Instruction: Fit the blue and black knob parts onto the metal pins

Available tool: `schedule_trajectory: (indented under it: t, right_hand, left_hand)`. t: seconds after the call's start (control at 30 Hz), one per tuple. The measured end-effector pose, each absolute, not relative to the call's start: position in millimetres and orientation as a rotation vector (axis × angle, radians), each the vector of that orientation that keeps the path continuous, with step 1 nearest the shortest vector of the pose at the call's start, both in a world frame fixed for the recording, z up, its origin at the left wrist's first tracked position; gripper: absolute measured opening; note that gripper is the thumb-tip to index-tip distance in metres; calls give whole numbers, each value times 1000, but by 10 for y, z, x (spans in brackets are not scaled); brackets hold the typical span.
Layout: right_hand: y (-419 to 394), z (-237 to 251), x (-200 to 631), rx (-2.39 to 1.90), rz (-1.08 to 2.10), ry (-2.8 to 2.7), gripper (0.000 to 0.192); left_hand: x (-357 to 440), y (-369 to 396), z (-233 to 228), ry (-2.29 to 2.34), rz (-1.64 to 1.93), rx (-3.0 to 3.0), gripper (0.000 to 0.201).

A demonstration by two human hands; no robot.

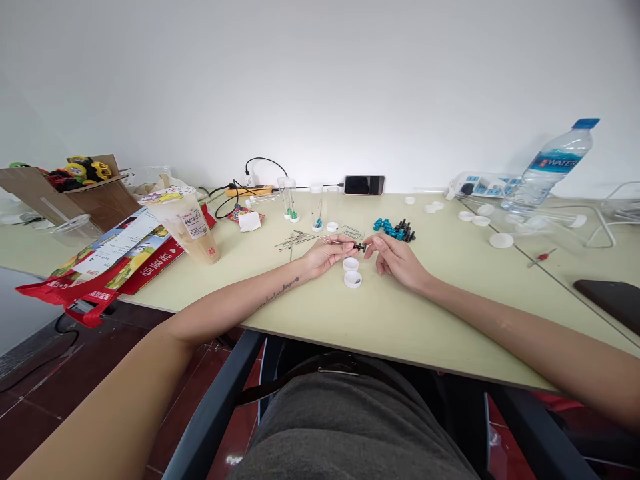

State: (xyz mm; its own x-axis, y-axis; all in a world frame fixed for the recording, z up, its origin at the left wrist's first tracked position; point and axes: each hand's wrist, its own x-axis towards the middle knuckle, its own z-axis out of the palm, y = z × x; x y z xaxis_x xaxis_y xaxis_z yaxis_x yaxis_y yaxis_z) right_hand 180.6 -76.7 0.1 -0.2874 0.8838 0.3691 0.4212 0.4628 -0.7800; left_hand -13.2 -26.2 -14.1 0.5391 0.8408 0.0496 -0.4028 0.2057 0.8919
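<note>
My left hand (327, 253) and my right hand (396, 259) meet at the table's middle. Between their fingertips sits a thin metal pin with a small black bead (361, 247) on it; the left fingers pinch the pin, the right fingers touch the bead end. Two white caps (351, 271) lie just below the hands. A pile of teal and black beads (395, 229) lies just beyond my right hand. Loose metal pins (296, 239) are scattered beyond my left hand. Clear tubes (289, 198) stand upright behind them.
A drink cup (187, 225) and red bag (95, 267) lie at left, with a cardboard box (75, 187) of toys behind. A phone (364, 185), power strip (480, 183), water bottle (553, 163) and several white caps (501, 240) sit toward the right. A dark phone (610, 300) lies at far right.
</note>
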Motion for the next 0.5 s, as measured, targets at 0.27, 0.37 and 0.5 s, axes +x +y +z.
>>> schedule_trajectory:
  t: [0.27,0.37,0.5]
  right_hand:
    - [-776,10,1800,-1095,718,-1900,47]
    - [-772,8,1800,-1097,708,-1912,46]
    - [-759,-3,1803,-1107,705,-1928,43]
  left_hand:
    - [-133,-252,-151,490,916,1036,13]
    - [-132,-257,-144,494,920,1031,13]
    - [-131,-264,-139,508,924,1012,13]
